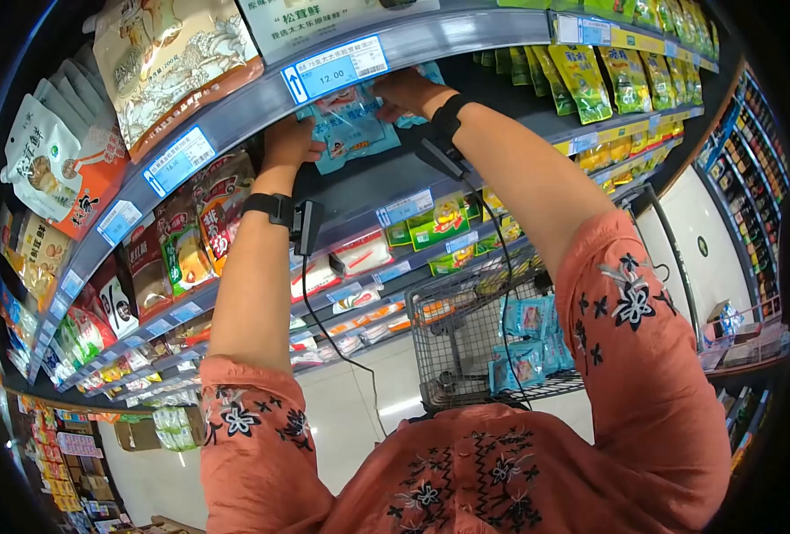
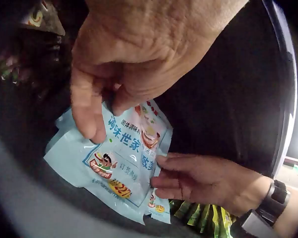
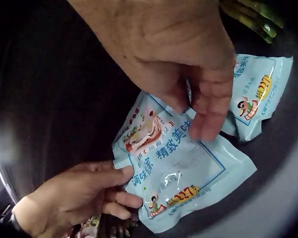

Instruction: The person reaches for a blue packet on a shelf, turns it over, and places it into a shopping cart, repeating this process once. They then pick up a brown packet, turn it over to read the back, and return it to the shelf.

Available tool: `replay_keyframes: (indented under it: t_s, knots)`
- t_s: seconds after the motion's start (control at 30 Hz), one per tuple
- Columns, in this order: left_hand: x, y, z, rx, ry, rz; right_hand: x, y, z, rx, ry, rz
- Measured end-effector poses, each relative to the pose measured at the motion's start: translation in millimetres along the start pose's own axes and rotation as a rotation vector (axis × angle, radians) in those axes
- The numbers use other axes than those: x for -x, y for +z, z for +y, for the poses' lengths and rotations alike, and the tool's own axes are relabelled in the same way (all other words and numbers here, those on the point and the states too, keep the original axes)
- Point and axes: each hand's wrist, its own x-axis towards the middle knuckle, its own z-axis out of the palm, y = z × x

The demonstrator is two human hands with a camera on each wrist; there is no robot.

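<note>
A light blue seasoning packet with Chinese print is held between both hands over a dark shelf. My left hand grips one side of it, the thumb lying over its edge in the right wrist view. At the opposite side, my right hand pinches the packet with bent fingers, partly hidden behind the shelf edge in the head view. A second light blue packet lies beside it, next to the right hand's fingers.
A price-tagged shelf edge runs just above the hands. Yellow-green packets hang at the right, and large pouches stand at the upper left. Below, a wire shopping cart holds several light blue packets. Cables hang from both wrists.
</note>
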Motion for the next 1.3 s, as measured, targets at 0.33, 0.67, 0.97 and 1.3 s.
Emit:
replay_keyframes:
  t_s: [0.33, 0.67, 0.97, 1.3]
  knots:
    - [-5, -3, -15, 0.081, 0.001, -0.029, -27, 15, 43, -0.124, -0.066, 0.085]
    - [5, 2, -18, -0.268, 0.269, 0.094, 42, 42, 24, 0.815, -0.387, -0.058]
    - [74, 25, -17, -0.902, 0.403, -0.111, 62, 46, 19, 0.795, -0.350, -0.066]
    - [70, 33, -2, -0.893, 0.286, -0.216, 57, 54, 26, 0.773, -0.334, -0.020]
